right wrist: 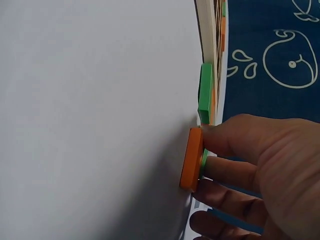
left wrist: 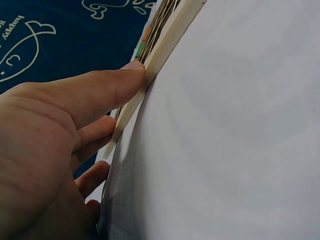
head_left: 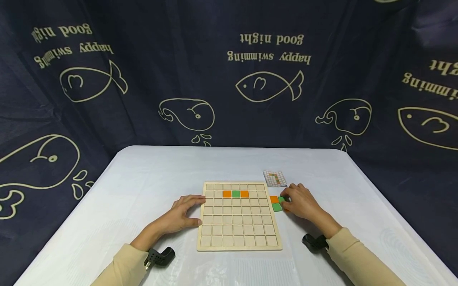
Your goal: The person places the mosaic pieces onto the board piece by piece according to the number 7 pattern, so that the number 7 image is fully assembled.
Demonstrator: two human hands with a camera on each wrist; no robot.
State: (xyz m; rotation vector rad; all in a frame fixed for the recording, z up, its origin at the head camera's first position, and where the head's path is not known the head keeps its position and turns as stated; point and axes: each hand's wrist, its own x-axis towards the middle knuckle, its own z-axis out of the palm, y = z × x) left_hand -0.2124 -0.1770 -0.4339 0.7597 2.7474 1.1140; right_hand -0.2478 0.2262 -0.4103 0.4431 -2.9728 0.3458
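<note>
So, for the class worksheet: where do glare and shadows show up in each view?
Head view: a pale sheen on the dark curtain at upper right, and shadow under the right sleeve; left wrist view: greyish shadow on the white cloth beside the board; right wrist view: a broad shadow left of the orange tile.

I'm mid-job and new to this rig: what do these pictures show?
No machine: the left grip and right grip are a person's bare hands. The wide picture comes from a head-worn camera; the close ones from wrist cameras. On the white table lie a wooden grid board holding three tiles, a printed card, and loose orange tiles and green tiles beside the board. The left grip touches the board's left edge. The right grip is at the loose tiles; whether it pinches one, I can't tell.
</note>
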